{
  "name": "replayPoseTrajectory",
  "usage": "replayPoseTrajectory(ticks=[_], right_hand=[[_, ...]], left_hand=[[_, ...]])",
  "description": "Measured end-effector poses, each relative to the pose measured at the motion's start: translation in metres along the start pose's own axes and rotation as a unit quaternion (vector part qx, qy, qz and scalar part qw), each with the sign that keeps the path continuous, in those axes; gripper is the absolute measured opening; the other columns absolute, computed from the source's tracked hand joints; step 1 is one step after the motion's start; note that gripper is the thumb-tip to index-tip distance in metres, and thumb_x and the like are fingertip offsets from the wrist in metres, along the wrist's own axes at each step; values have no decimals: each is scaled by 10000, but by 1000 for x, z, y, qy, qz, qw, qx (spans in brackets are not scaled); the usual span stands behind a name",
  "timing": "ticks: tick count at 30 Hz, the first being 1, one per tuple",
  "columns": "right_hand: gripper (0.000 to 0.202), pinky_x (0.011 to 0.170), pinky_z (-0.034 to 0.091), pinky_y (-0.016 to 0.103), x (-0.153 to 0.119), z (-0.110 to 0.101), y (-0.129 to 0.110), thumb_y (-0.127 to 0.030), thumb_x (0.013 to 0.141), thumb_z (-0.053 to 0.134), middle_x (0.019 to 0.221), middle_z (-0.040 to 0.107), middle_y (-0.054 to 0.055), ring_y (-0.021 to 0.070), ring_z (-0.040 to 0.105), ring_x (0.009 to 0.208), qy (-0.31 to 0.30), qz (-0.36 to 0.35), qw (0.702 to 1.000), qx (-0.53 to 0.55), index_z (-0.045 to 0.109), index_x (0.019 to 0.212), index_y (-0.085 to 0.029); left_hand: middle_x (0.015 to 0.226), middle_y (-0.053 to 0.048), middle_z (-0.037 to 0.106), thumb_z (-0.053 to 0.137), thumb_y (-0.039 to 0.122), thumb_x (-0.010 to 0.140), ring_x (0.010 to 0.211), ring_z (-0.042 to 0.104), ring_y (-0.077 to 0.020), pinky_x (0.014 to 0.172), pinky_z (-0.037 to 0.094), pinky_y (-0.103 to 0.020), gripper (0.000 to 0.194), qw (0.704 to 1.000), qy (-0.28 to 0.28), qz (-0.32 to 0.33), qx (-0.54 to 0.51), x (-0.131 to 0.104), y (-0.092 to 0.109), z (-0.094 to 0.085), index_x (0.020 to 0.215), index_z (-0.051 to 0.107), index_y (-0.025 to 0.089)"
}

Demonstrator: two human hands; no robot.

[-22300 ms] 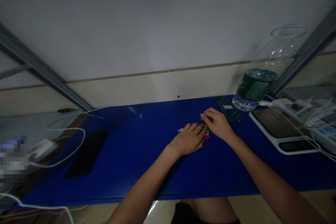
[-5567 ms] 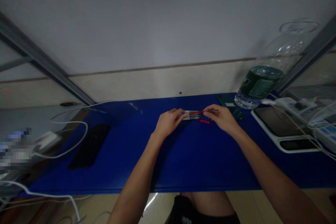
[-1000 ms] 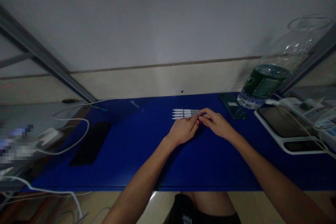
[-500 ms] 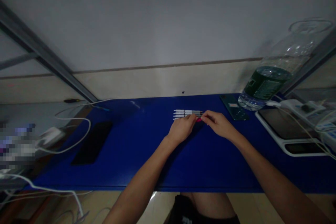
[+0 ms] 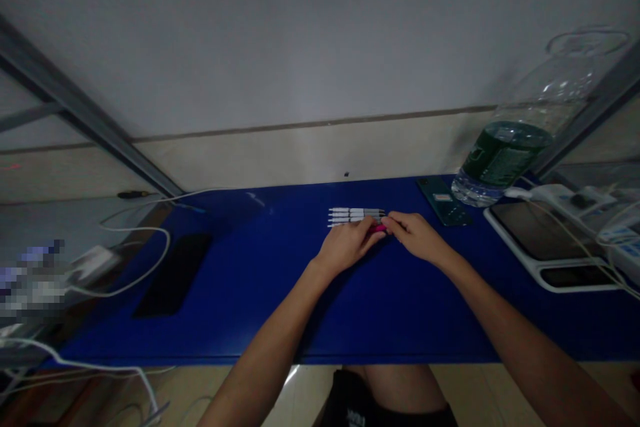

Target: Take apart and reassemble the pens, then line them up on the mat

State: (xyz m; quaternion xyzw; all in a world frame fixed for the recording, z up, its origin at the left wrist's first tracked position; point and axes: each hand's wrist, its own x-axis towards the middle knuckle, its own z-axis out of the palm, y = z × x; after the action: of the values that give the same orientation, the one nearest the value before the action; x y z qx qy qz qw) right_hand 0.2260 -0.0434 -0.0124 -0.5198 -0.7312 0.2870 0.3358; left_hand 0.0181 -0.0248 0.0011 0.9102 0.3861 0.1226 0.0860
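"Blue and smooth, with a dull sheen, the table (image 5: 240, 307) runs along a matte grey wall (image 5: 300, 53). What lies on it near the hands?"

"White pens (image 5: 345, 214), slim and straight, side by side in a neat row. Four pointed ends show at the left; the other ends are grey and black, partly hidden by fingers."

"So that much is lined up. What isn't?"

"One pink-red piece (image 5: 379, 229), slim and plastic-looking, I'd say. It's between the hands, just on the near side of the row, so it isn't lying free like the others. Whether it touches them, I can't tell."

"And the grip?"

"The left hand (image 5: 341, 245) pinches it between thumb and fingers. The right hand (image 5: 416, 235) has its fingertips drawn together at the other end, but gripping or merely touching, I can't say."

"Anything else around?"

"To the right, a glossy teal phone (image 5: 450, 211) lies flat, then a clear, rounded bottle (image 5: 505, 157) with a green label, and a scale (image 5: 537, 230) with a white rim and a dark top. Over at the left lies a flat black slab (image 5: 173, 273), roughly rectangular; it's too dim to name."
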Motion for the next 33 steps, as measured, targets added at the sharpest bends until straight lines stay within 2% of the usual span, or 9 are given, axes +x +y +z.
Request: replayPoseTrajectory(ticks=[3, 8, 12, 14, 20, 23, 26, 29, 33], right_hand=[[479, 556, 314, 280, 0, -1, 1, -492, 1006, 411, 548, 515, -10, 144, 490, 526, -4, 13, 1000, -8, 527, 640, -206], [280, 588, 356, 267, 1, 0, 6, -448, 975, 507, 703, 635, -1, 162, 571, 623, -18, 2, 1000, 14, 626, 888, -210], [419, 628, 366, 286, 2, 3, 8, -442, 1016, 412, 661, 628, 21, 177, 585, 635, -22, -15, 999, -29, 563, 702, -209], [482, 619, 361, 290, 1, 3, 7, -458, 1026, 375, 611, 599, 18, 172, 565, 596, -27, -10, 999, -36, 547, 651, -209], [258, 589, 380, 266, 0, 1, 3, -440, 972, 511, 727, 650, 5, 162, 577, 626, -34, -1, 999, 14, 630, 954, -212], [271, 623, 390, 280, 1, 4, 5, -413, 989, 472, 731, 649, 20, 171, 584, 650, -17, -13, 1000, -9, 606, 867, -212], [413, 622, 379, 296, 1, 7, 6, -443, 1022, 386, 661, 621, 27, 171, 569, 603, -7, -11, 1000, -26, 557, 724, -214], [479, 593, 361, 292, 1, 4, 5, -482, 1025, 372, 601, 585, 15, 164, 550, 565, -11, -4, 1000, -23, 537, 665, -214], [308, 571, 364, 268, 0, 0, 3, -464, 989, 476, 679, 608, -2, 161, 563, 613, -8, -8, 1000, 10, 611, 869, -215]], left_hand=[[1074, -92, 736, 356, 494, 1051, 907, 718, -223, 755, 531, -303, 400, 1000, -7, 20, -12, 0, 0, 2, 1270, 554, 225], [1023, -112, 736, 219, 430, 1082, 890, 717, -225, 764, 534, -322, 467, 1000, 0, -1, 6, 1, 0, 6, 1150, 608, 179], [1032, -102, 734, 348, 529, 1043, 897, 712, -236, 745, 533, -311, 459, 1000, 3, 20, 6, 0, 2, 4, 1254, 571, 188], [1046, -87, 733, 368, 510, 1044, 908, 709, -223, 756, 530, -299, 424, 999, -3, 35, 4, -1, 2, 2, 1261, 578, 213], [982, -104, 737, 265, 396, 1078, 844, 711, -221, 742, 532, -312, 445, 999, -9, -25, 26, 2, 1, 2, 1105, 650, 176], [987, -102, 734, 319, 396, 1064, 826, 707, -221, 733, 534, -318, 393, 1000, 1, -22, 12, 0, 2, 2, 1157, 630, 175], [1054, -93, 728, 455, 486, 1013, 906, 703, -236, 766, 535, -323, 402, 1000, 8, 15, -13, -2, 4, 1, 1257, 583, 194], [1094, -75, 726, 414, 465, 1037, 925, 702, -218, 759, 525, -299, 378, 1000, 3, 17, -23, -1, 5, -1, 1285, 560, 219], [1029, -67, 737, 287, 407, 1078, 872, 707, -201, 742, 508, -279, 384, 1000, -8, -7, -19, 1, 3, -1, 1217, 595, 223]])
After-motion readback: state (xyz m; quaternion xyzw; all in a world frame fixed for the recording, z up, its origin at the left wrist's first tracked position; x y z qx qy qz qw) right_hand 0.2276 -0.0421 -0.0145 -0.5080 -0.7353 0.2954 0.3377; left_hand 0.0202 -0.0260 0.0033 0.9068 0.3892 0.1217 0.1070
